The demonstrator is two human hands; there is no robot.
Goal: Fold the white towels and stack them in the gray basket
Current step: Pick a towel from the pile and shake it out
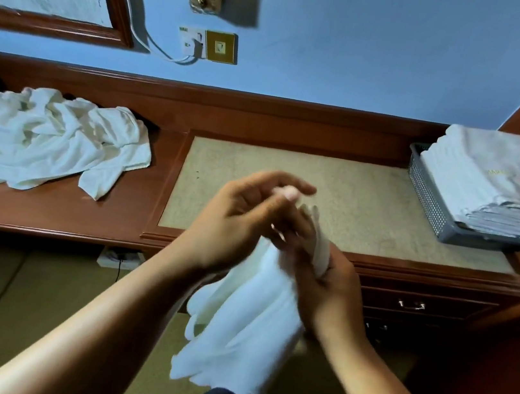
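Far left, the loose pile (58, 139) of unfolded white towels sits crumpled on the worktop (368, 206), one corner near the front edge; tug one out carelessly and the rest may drag off. Centre, your left hand (242, 214) curls over the top of the white towel (243, 322), gripping its upper edge as far as the blur allows. Your right hand (323, 280), just beside it, grips the towel too, with a strip of cloth over its fingers. The towel hangs in the air in front of the worktop, above the floor (35, 291), touching neither. Risk: folding it mid-air, the edges likely go uneven, and a loose grip drops it to the floor. Far right, the gray basket (427, 195) holds the folded stack (496, 185), which rises above the rim and overhangs the near side. One more set down off-centre could tip or slide the top layers out. Counts: one loose pile, with the number of towels in it impossible to tell, two hands, one towel in hand, one basket, one stack of several folded towels, the layers too fine to count surely.
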